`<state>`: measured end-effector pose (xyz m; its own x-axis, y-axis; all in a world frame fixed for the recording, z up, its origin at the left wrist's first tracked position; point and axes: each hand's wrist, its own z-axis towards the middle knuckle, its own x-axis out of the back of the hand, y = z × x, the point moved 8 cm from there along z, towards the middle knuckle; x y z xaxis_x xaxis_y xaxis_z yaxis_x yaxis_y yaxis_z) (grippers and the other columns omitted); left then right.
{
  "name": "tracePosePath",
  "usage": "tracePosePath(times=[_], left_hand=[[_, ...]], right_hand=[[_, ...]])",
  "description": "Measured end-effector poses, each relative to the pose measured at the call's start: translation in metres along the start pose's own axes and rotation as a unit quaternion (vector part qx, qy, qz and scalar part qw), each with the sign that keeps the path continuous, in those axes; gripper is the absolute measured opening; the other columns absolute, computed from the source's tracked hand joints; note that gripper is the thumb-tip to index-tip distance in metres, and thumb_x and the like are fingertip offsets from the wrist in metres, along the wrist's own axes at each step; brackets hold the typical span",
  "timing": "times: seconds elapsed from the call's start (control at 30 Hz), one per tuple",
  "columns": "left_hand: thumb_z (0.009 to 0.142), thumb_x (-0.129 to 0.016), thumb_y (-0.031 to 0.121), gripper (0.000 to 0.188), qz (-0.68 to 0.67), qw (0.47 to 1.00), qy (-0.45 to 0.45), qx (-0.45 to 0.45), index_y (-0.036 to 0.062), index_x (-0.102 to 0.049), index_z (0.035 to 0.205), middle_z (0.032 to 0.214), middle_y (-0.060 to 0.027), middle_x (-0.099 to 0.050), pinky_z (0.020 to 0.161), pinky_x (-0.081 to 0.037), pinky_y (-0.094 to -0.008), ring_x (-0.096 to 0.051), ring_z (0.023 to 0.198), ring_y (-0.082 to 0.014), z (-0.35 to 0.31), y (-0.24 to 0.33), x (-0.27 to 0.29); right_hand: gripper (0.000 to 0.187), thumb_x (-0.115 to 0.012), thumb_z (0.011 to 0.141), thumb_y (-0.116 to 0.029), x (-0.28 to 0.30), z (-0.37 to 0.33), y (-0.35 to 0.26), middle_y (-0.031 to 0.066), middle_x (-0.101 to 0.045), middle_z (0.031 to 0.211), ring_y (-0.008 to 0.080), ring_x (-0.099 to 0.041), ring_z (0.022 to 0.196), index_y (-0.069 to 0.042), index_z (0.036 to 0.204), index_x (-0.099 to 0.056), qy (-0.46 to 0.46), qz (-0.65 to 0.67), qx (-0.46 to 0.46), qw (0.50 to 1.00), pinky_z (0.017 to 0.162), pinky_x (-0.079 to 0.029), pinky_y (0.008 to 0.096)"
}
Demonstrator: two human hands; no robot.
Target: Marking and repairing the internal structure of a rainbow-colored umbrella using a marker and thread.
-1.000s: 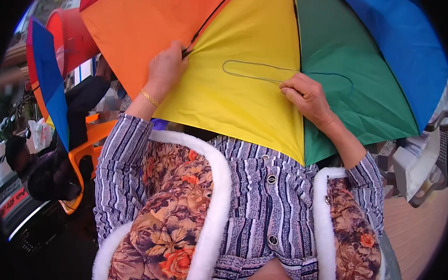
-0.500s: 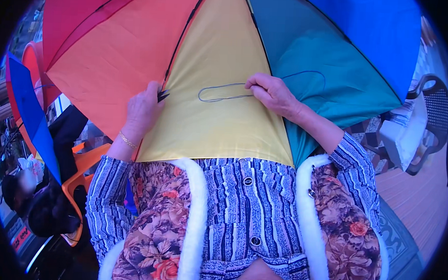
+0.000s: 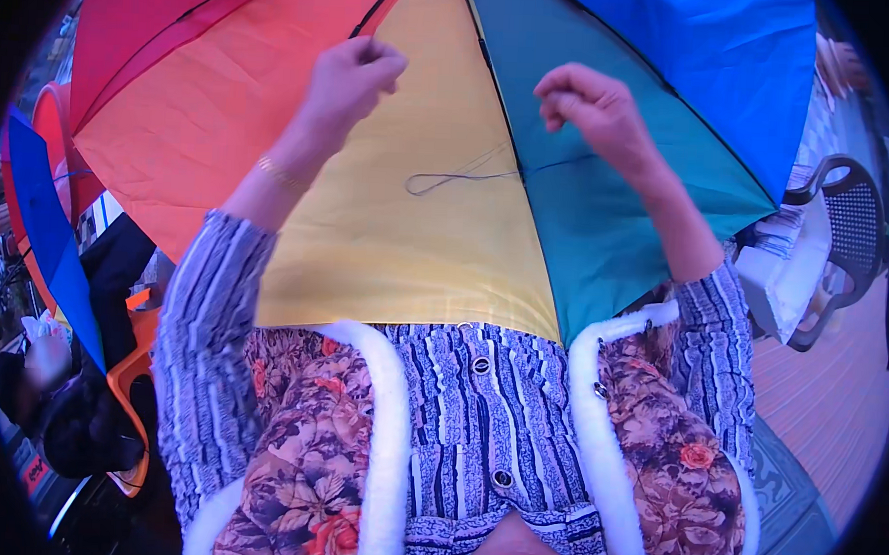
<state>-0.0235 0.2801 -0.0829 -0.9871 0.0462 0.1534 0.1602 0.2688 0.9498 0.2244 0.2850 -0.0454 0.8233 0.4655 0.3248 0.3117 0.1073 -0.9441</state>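
Observation:
A multicoloured umbrella canopy (image 3: 415,266) spreads open across my lap, with red, orange, yellow, green and blue panels. Over the dark rib (image 3: 377,12) between the orange and yellow panels is my left hand (image 3: 359,75), closed with fingertips pinched; whatever it holds is hidden. My right hand (image 3: 591,110) hovers above the green panel, thumb and forefinger pinched on a thin dark thread. This thread (image 3: 434,183) loops over the yellow panel and runs onto the green one; faint strands rise toward the right hand. Any needle is too small to see.
At the left are another umbrella (image 3: 55,231), partly blue, and an orange chair frame (image 3: 135,363). A dark chair (image 3: 854,221) with a perforated back stands at the right beside a white box (image 3: 787,273). Wooden-looking flooring (image 3: 825,413) shows at the lower right.
Both hands have lifted away from me, up over the canopy. My left hand has left the panel's lower rib area, and the thread loop has shifted and narrowed.

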Motion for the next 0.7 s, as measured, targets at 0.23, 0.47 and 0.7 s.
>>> tracePosePath(times=[0.23,0.47,0.7], left_hand=[[0.084,-0.060,0.010,0.010,-0.296,0.952,0.064,0.049,0.0016,-0.057,0.087,0.072,-0.0068,-0.062,0.038,-0.033,-0.0222,-0.044,0.043,-0.0075,0.108,-0.040,-0.089],[0.085,-0.058,0.008,0.008,-0.277,0.953,0.105,0.062,0.0009,-0.057,0.088,0.070,-0.0069,-0.062,0.038,-0.035,-0.0219,-0.046,0.044,-0.0077,0.134,-0.080,-0.073],[0.083,-0.057,0.008,0.006,-0.300,0.945,0.120,0.041,0.0022,-0.055,0.083,0.066,-0.0074,-0.062,0.037,-0.036,-0.0221,-0.047,0.042,-0.0074,0.131,-0.071,-0.076]], right_hand=[[0.014,-0.057,0.085,-0.001,0.059,0.108,0.023,0.0019,-0.061,0.081,0.0129,-0.059,0.078,-0.005,0.096,-0.064,0.061,-0.220,0.156,0.961,0.069,-0.049,0.0256],[0.013,-0.060,0.081,-0.006,-0.009,0.151,0.064,0.0085,-0.062,0.084,0.0242,-0.062,0.079,-0.007,0.092,-0.066,0.080,-0.378,0.125,0.914,0.071,-0.051,0.0323],[0.009,-0.059,0.081,-0.012,-0.007,0.159,0.067,0.0103,-0.063,0.086,0.0295,-0.061,0.082,-0.008,0.086,-0.066,0.085,-0.424,0.092,0.897,0.073,-0.051,0.0384]])
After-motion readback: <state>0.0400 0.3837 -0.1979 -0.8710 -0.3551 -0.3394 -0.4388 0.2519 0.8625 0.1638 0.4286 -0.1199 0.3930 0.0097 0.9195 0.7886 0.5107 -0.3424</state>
